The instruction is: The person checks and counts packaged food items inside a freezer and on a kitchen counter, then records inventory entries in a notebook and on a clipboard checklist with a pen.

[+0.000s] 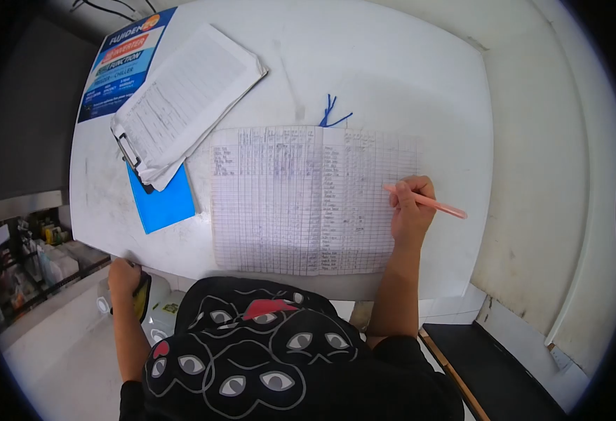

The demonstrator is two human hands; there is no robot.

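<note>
An open ruled ledger book [266, 210] lies flat on the white freezer-like top, its pages filled with handwritten columns. My right hand [413, 207] is closed around a pink pen [438, 205], whose tip is over the right-hand page. Down at the left front edge of the top is my left hand [124, 277], with its fingers curled. A dark and yellow object [141, 297] shows beside that hand; whether I hold it is unclear. Blue ribbon strings [330, 116] stick out from the book's top at the spine.
A clipboard with a stack of papers [189, 98] lies at the upper left, overlapping a blue notebook [164, 203]. Behind it is a printed advertising sticker [122, 59]. Shelves with goods [34, 274] stand at far left, and a wall [560, 161] is on the right.
</note>
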